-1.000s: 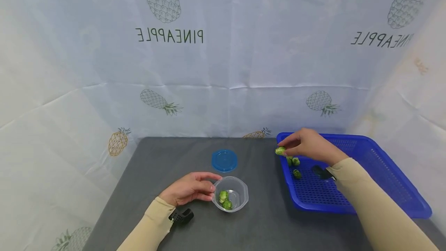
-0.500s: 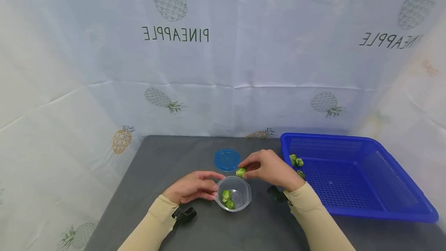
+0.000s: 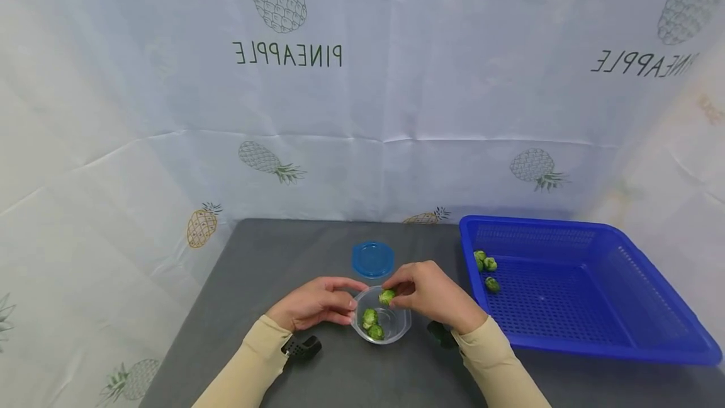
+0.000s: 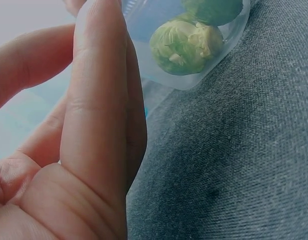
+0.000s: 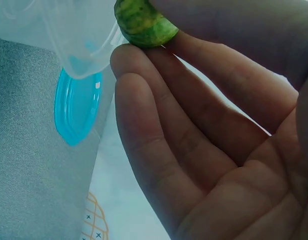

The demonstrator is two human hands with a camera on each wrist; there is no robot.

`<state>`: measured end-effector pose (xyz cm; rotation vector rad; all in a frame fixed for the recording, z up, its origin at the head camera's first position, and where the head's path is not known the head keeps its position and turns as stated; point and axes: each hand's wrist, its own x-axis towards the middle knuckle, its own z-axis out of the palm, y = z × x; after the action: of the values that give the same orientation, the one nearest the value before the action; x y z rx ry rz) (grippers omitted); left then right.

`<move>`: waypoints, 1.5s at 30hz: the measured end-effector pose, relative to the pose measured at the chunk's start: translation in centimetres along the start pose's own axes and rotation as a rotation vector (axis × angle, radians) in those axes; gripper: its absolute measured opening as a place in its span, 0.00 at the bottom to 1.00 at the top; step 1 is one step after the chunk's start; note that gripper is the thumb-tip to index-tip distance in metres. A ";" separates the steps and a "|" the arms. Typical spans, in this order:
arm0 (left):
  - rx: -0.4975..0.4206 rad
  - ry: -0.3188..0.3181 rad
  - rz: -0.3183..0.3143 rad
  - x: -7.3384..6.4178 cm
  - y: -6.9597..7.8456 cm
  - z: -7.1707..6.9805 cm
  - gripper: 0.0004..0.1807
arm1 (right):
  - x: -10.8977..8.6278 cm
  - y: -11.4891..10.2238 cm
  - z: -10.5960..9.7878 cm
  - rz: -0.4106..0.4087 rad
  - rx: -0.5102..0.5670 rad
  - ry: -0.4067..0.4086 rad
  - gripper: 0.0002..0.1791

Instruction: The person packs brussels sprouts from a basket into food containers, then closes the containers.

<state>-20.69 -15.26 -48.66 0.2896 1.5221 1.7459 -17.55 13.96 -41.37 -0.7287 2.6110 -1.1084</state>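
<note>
A clear plastic container (image 3: 401,326) stands on the grey table, with two Brussels sprouts (image 3: 370,318) lying in its left part. My left hand (image 3: 317,304) holds the container's left side, index finger along the far rim and thumb against the near wall. Between thumb and fingertips my right hand (image 3: 435,298) pinches another Brussels sprout (image 3: 387,296), over the container's far right part. The right wrist view shows this sprout (image 5: 143,25) from close by, near the container's edge. In the left wrist view one sprout (image 4: 184,47) inside shows through the wall.
Behind the container lies a round blue lid (image 3: 372,259). A blue perforated basket (image 3: 600,352) stands to the right, with several Brussels sprouts (image 3: 491,284) along its left side. A pineapple-print sheet (image 3: 368,80) hangs behind the table (image 3: 294,250).
My right hand has carried the pinched Brussels sprout from the basket's left edge leftward to over the container. My left hand has stayed on the container. The view has shifted slightly.
</note>
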 end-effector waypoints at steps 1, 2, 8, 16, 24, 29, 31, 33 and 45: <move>0.000 -0.002 0.000 0.0 0.0 0.0 0.31 | 0.0 0.0 0.0 -0.002 0.001 0.000 0.14; -0.001 -0.004 0.001 0.0 0.1 0.0 0.32 | 0.0 0.0 0.1 -0.002 0.005 -0.001 0.14; -0.011 -0.022 0.005 0.0 0.1 0.1 0.32 | 0.0 0.1 0.2 -0.010 -0.007 -0.007 0.14; -0.001 -0.039 0.007 0.5 0.2 0.4 0.32 | -0.1 0.0 0.5 -0.025 -0.096 -0.007 0.13; 0.007 -0.038 0.009 0.8 0.4 0.7 0.32 | -0.2 -0.2 0.8 -0.040 -0.166 0.000 0.15; 0.007 -0.042 0.005 1.0 0.6 0.9 0.32 | -0.3 0.0 0.7 -0.033 -0.187 0.019 0.15; 0.005 -0.046 0.003 1.1 0.7 1.0 0.32 | -0.4 -0.1 0.6 -0.037 -0.193 0.031 0.14; 0.006 -0.047 0.001 1.2 0.7 1.0 0.32 | -0.5 -0.3 0.5 -0.042 -0.194 0.045 0.13; 0.034 -0.017 0.016 0.3 -0.2 0.2 0.31 | -2.9 -2.0 -5.1 -0.076 -0.210 0.079 0.13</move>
<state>-20.69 -14.85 -48.87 0.3333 1.5430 1.7267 -16.26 17.44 -36.37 -0.8497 2.8186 -0.9083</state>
